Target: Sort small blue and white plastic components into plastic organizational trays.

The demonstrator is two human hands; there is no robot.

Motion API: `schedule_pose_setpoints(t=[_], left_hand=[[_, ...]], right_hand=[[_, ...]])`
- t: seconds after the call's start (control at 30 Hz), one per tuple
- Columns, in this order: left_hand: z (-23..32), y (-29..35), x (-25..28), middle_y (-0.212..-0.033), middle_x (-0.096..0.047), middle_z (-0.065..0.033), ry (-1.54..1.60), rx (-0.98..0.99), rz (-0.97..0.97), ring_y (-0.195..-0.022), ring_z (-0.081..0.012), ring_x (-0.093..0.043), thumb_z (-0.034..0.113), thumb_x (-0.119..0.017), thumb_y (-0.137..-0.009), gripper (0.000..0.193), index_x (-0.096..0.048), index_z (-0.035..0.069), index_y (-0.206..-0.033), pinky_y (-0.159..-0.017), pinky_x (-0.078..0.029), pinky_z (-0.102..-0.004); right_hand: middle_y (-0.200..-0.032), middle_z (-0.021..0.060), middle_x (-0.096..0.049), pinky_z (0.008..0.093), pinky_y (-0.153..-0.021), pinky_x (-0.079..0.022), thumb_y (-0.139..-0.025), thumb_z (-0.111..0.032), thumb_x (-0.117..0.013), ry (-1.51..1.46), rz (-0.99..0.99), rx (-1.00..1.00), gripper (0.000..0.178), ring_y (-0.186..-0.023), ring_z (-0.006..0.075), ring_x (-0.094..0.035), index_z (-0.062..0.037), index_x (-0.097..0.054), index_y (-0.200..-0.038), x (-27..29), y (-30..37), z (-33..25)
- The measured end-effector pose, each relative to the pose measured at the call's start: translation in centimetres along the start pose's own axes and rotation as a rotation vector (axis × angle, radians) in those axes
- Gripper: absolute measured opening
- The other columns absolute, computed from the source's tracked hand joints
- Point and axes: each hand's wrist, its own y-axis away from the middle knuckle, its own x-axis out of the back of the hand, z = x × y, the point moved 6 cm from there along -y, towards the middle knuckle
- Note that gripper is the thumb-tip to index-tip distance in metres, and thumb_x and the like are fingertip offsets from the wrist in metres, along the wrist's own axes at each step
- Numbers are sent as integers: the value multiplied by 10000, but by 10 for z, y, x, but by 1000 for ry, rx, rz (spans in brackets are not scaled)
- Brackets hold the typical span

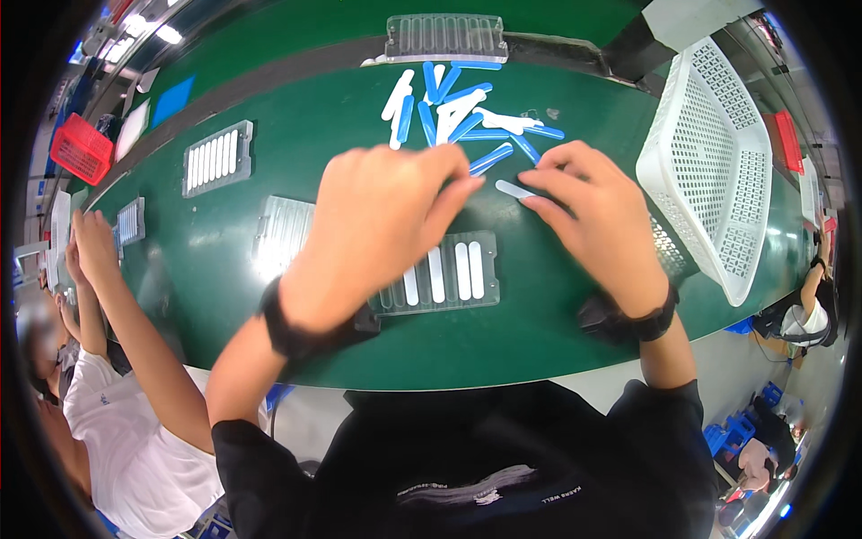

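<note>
My left hand (pixel 373 229) is closed in a pinch, its fingertips at the near end of a blue strip (pixel 493 158) with rounded ends. Between the thumb and fingers of my right hand (pixel 597 220) is a whitish strip (pixel 512 189), pointing left. Beyond both hands lies a loose pile of blue strips (pixel 431 81) and white strips (pixel 398 97). Below my left hand, a clear slotted tray (pixel 489 260) has several white strips in its slots. My left wrist and hand partly cover this tray and another clear tray (pixel 285 216) beside it.
A white perforated basket (pixel 705 162) stands at the right. Another clear slotted tray (pixel 446 38) sits at the far edge. Farther left is a tray with white strips (pixel 215 159). At the left edge, a co-worker's hands (pixel 90 242) are near a small tray (pixel 130 220).
</note>
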Motion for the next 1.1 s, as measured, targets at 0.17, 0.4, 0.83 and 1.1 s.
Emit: schedule_pose_setpoints(t=[0.17, 0.4, 0.83, 1.1], left_hand=[[-17, -24, -23, -517, -470, -50, 104, -19, 11, -452, -259, -468, 271, -809, -906, 206, -713, 90, -886, -487, -353, -382], [-27, 8, -10, -519, -368, -13, 347, 271, -200, -492, -126, -326, 167, -777, -951, 167, -702, 27, -899, -504, -277, -334], [-62, 56, 9, -525, -287, 90, 681, 467, 19, -536, -7, -205, 125, -766, -970, 180, -674, 37, -843, -511, -142, -289], [-58, 53, 7, -560, -388, 116, 595, 349, -31, -530, 22, -248, 62, -688, -1011, 202, -616, 18, -827, -502, -154, -250]], right_hand=[[-904, 8, -599, 332, -659, -550, -821, -60, -733, 187, -60, 169, 123, -838, 191, -635, -85, -718, -940, -4, 3, -9], [-866, 20, -604, 339, -639, -534, -865, -92, -736, 35, -107, 181, 100, -813, 213, -641, -72, -649, -911, -8, 0, -12], [-954, 79, -791, 266, -754, -597, -884, 8, -796, -693, -32, -134, 121, -830, 150, -741, -30, -797, -999, -17, -2, 1], [-963, 98, -795, 266, -796, -620, -877, 34, -799, -827, -31, -200, 165, -903, 164, -768, -20, -794, -1033, -21, 0, -4]])
